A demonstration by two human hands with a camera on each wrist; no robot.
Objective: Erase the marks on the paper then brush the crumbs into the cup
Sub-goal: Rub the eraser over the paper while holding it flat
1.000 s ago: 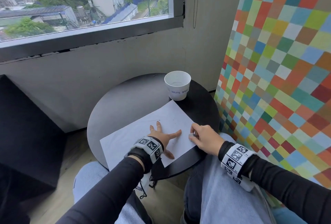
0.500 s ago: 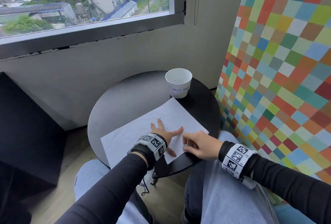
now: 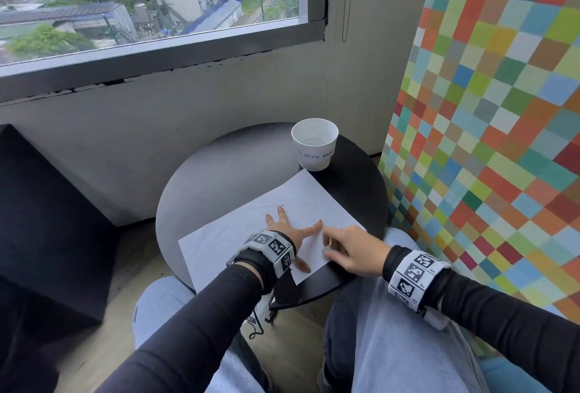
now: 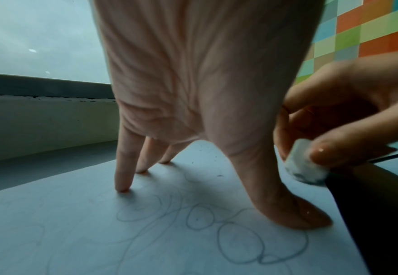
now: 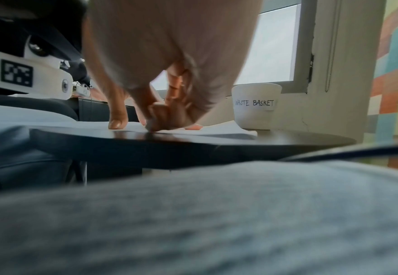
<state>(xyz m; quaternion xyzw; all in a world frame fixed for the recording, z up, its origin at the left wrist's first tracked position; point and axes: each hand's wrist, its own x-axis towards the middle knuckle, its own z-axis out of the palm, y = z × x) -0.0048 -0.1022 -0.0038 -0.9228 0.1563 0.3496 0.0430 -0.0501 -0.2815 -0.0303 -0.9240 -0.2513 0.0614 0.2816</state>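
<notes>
Here one white paper sheet [image 3: 248,229] lies under the spread left hand [image 3: 290,229]; the right hand [image 3: 351,251] pinches one small white eraser [image 4: 304,165] beside one white paper cup [image 3: 314,144].

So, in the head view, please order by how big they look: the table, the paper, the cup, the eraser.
1. table
2. paper
3. cup
4. eraser, only a sliver showing in the right hand

The cup stands farther from the camera, but the gaps are clear.

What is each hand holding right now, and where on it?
The right hand pinches a small white eraser by its sides, between thumb and fingers. The left hand holds nothing; its spread fingertips press the paper flat.
</notes>
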